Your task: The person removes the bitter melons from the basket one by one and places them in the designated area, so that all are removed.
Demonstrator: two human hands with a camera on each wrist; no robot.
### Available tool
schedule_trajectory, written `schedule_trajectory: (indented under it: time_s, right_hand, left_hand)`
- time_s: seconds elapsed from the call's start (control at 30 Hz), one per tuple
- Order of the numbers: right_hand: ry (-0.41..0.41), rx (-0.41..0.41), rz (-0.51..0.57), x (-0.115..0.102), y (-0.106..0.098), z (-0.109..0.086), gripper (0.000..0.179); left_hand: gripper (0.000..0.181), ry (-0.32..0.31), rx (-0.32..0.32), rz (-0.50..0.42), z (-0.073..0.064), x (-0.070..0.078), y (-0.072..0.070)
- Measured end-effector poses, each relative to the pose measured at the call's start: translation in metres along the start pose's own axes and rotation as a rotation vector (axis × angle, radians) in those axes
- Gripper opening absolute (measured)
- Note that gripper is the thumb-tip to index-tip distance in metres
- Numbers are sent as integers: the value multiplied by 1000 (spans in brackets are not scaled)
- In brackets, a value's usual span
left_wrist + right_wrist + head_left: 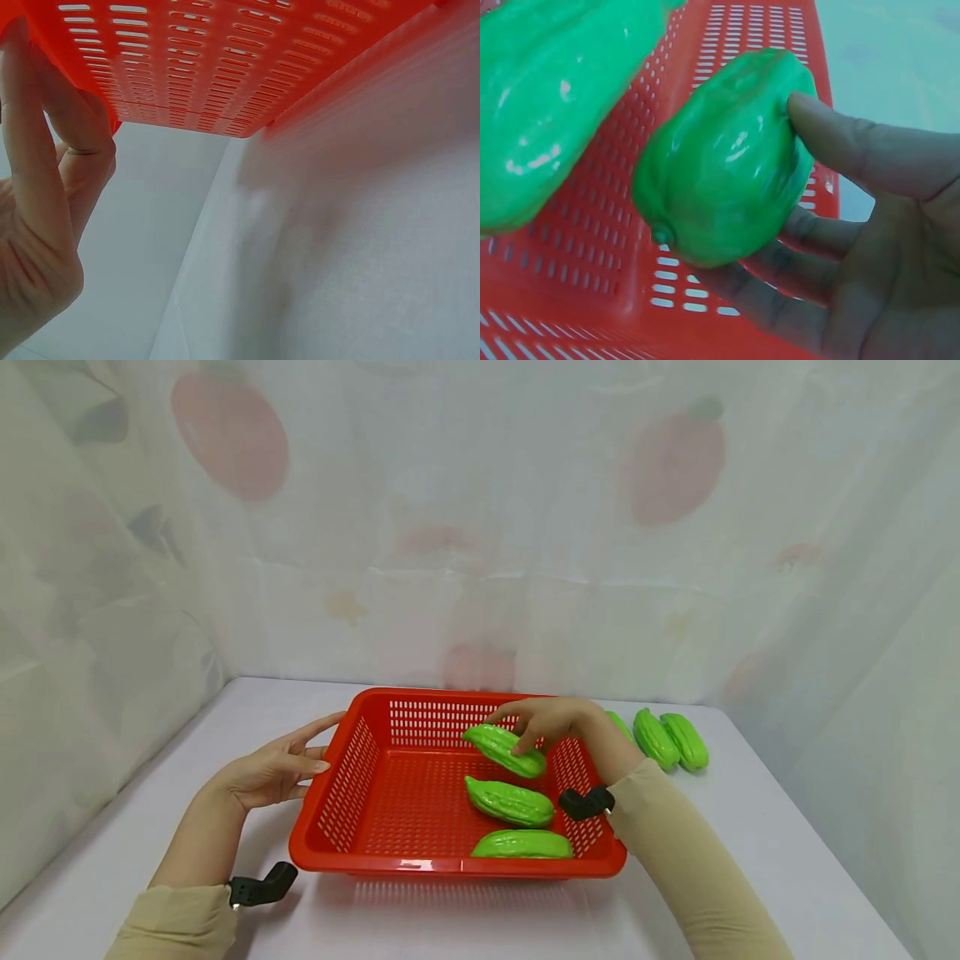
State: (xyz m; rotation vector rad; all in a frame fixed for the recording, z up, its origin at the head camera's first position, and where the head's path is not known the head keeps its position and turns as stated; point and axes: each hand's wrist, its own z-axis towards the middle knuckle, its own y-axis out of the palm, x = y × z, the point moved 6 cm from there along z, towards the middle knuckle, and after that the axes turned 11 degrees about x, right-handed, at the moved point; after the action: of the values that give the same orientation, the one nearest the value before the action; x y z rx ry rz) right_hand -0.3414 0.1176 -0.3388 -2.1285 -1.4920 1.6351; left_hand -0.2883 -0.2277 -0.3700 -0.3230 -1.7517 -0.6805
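A red plastic basket (457, 865) with slotted walls stands in front of me. My left hand (273, 770) holds its left rim, thumb on the rim and fingers along the outer side; the left wrist view shows those fingers (82, 142) against the slotted wall. Over the basket's right half, my right hand (551, 724) grips a green bitter melon (506, 750), thumb on one side and fingers round the other. Below it inside the basket lie a second bitter melon (512, 802) and, along the near wall, a third bitter melon (522, 844).
Right of the basket, on the white table (757, 827), lie two bitter melons side by side, the nearer-left one (656, 740) and the outer one (686, 742). Another bitter melon (619, 724) is partly hidden behind my right forearm. A printed curtain (480, 610) hangs behind the table.
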Motion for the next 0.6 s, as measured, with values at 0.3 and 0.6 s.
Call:
schedule_trajectory:
  time_s: [0.3,0.6]
  right_hand:
    - [-36,18,73,-6,-6,-5,66]
    - [-80,78,70,-15,-20,-19,66]
  left_hand:
    - [74,-6,15,4,-1,0,0]
    - [74,-4,9,2,0,-1,-1]
